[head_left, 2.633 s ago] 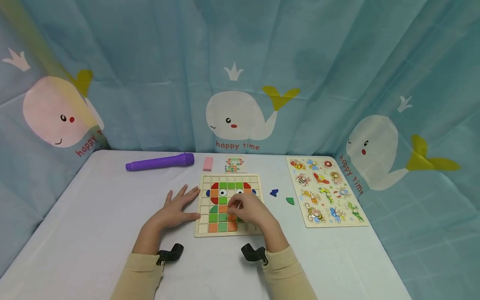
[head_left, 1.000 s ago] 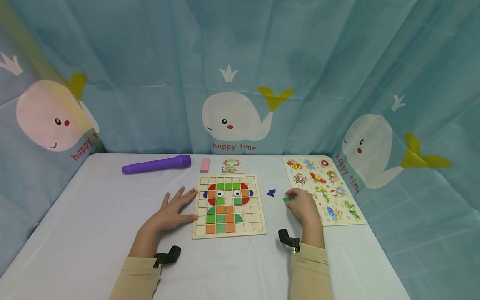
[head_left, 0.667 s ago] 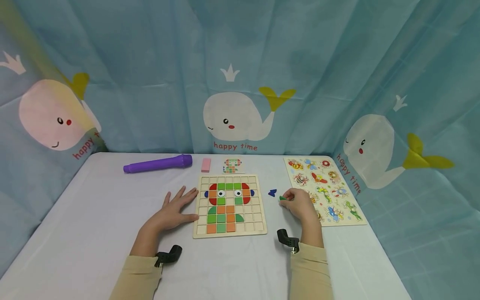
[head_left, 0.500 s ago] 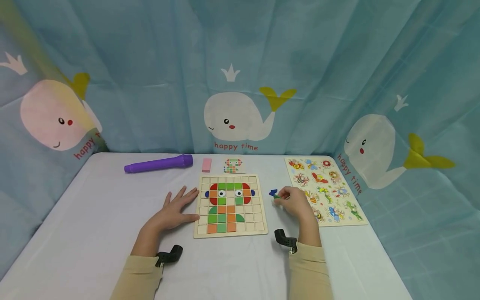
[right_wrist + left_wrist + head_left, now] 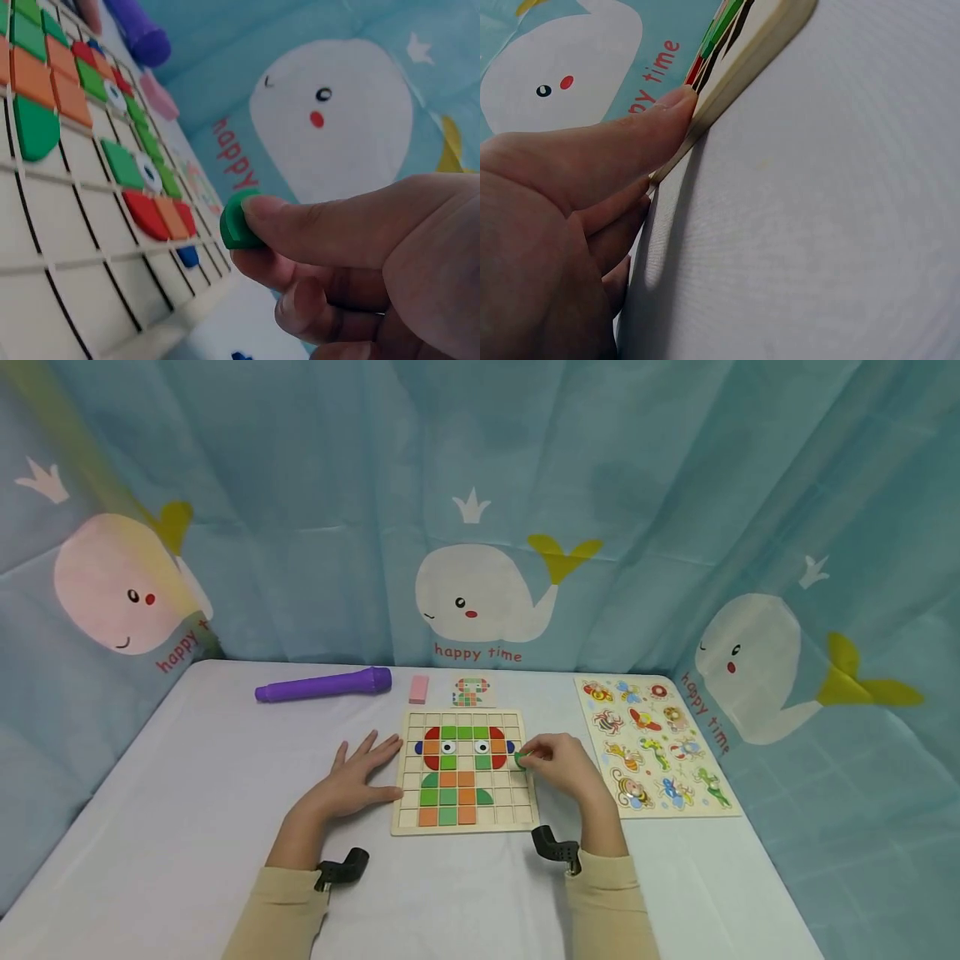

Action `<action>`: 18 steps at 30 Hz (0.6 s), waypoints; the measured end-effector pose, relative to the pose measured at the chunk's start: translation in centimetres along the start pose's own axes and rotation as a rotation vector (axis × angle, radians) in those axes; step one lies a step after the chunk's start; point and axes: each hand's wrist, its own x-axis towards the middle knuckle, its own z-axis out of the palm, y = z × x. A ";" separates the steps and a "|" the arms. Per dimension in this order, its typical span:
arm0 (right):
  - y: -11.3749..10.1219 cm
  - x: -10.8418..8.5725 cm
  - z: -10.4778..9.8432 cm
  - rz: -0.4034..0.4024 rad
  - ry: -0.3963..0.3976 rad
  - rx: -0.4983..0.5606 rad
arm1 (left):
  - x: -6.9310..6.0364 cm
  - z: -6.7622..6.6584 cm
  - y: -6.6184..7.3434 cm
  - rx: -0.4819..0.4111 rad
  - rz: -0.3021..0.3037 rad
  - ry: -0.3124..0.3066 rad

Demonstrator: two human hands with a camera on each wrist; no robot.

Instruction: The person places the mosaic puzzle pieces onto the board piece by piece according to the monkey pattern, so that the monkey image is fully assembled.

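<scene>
A wooden grid board [image 5: 513, 795] lies on the table, bearing red, green, orange and blue tiles and two eye tiles in an animal figure. With fingers spread, my left hand [image 5: 347, 787] rests at the board's left edge; its thumb touches the edge in the left wrist view. Over the board's right edge, my right hand [image 5: 564, 765] pinches a green quarter-round tile [image 5: 241, 223] between thumb and forefinger. Just a bit of a dark blue piece [image 5: 241, 356] shows below the right hand in the right wrist view; the head view hides it.
Behind the board lie a picture card [image 5: 471, 691] with a similar figure and a pink block [image 5: 418, 689]. A purple stick-shaped thing [image 5: 322, 685] is at the back left. An insect puzzle board [image 5: 660, 747] lies to the right. A whale-printed curtain [image 5: 337, 585] hangs behind the table.
My right hand went from the board to the green quarter-round tile, picked it up, and carried it left past the blue pieces to the board. The left hand stays at the board's edge.
</scene>
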 end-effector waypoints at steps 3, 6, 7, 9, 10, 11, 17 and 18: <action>-0.9 -0.4 0.0 -0.027 -0.018 0.038 | 0.2 0.1 0.1 -0.002 0.007 -0.001; -1.6 -0.6 0.2 -0.049 -0.038 0.059 | 0.3 0.2 0.1 0.000 0.006 -0.001; -1.8 -0.6 0.3 -0.054 -0.044 0.062 | 0.3 0.2 0.1 0.001 0.006 -0.001; -2.1 -0.7 0.5 -0.062 -0.058 0.066 | 0.4 0.2 0.1 0.004 0.000 -0.004; -2.3 -0.7 0.7 -0.066 -0.063 0.060 | 0.4 0.2 0.1 0.005 0.001 -0.005; -2.4 -0.7 0.9 -0.071 -0.068 0.057 | 0.4 0.2 0.1 0.005 0.003 -0.007; -3.4 -0.6 1.9 -0.127 -0.121 0.022 | 0.2 -0.1 0.2 0.005 -0.001 -0.009; -3.6 -0.6 2.0 -0.136 -0.130 0.018 | 0.2 -0.1 0.2 0.004 0.001 -0.007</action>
